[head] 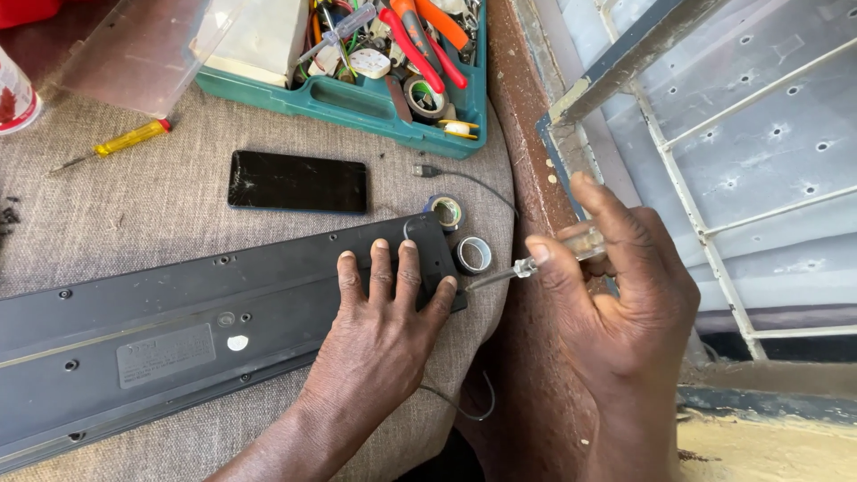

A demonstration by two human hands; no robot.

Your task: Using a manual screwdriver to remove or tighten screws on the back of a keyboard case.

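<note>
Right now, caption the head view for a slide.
Left hand presses an upturned black keyboard; right hand holds a clear-handled screwdriver at its end.

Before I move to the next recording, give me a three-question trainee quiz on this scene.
1. True or false: the left hand lies flat on the keyboard, which is turned underside up.
2. What does the right hand hold? A) pliers B) a screwdriver C) a tape roll
3. Fill in: the phone lies between the keyboard and the green ____.

Key:
1. True.
2. B; it has a clear handle and its tip points at the keyboard's right end, beside two tape rolls.
3. Toolbox.
</note>
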